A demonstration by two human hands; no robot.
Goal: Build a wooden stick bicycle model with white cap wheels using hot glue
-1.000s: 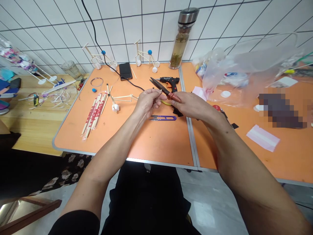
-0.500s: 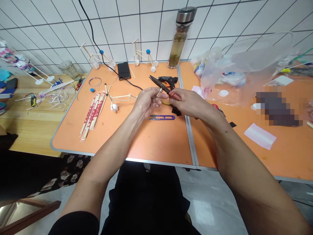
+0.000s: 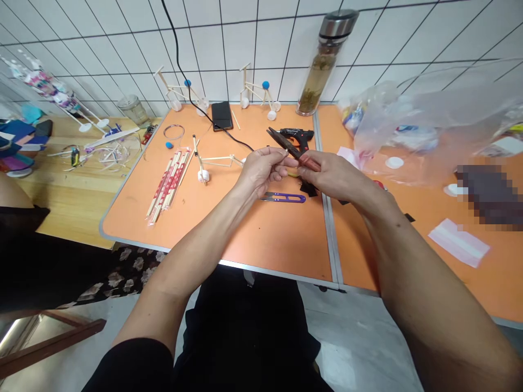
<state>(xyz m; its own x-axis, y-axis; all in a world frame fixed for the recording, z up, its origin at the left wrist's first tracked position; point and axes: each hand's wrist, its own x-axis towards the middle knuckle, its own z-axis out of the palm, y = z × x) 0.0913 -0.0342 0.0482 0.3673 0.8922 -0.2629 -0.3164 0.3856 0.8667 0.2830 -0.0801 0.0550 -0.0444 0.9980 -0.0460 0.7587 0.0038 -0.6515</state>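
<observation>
Dark-bladed scissors (image 3: 281,140) with reddish handles (image 3: 310,161) gripped in right hand (image 3: 330,171), held above orange table (image 3: 265,239) near glue gun (image 3: 300,136); left hand (image 3: 263,170) curled beside blades (image 3: 275,134), whether anything is pinched cannot be told; open stretch bounded by purple snips (image 3: 288,197) and metal-trimmed front edge (image 3: 278,274); table backed by tiled wall (image 3: 241,38)
</observation>
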